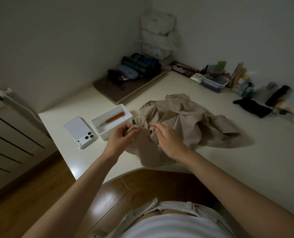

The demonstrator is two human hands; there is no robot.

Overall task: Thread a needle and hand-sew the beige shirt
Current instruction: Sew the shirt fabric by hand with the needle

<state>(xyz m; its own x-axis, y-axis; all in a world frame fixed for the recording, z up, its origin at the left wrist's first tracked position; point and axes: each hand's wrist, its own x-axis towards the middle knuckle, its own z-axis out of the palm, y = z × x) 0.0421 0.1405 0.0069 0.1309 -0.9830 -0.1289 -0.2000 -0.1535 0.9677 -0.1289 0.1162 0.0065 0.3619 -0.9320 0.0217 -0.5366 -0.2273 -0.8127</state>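
The crumpled beige cloth shirt (185, 121) lies on the cream tabletop (245, 152); the left hand (121, 136) grips a fold, the right hand (166, 136) pinches beside it; needle unseen, so stitching progress is unclear

Left hand (121, 137) grips a bunched fold of beige shirt (185, 121) at desk (228, 160) edge. Right hand (166, 140) over shirt, fingertips drawn together; contents indiscernible. White tray (106, 112) with orange-handled tool (115, 117) just left.

Crumpled beige shirt (185, 121) lies on white table (245, 160), overhanging its edge.
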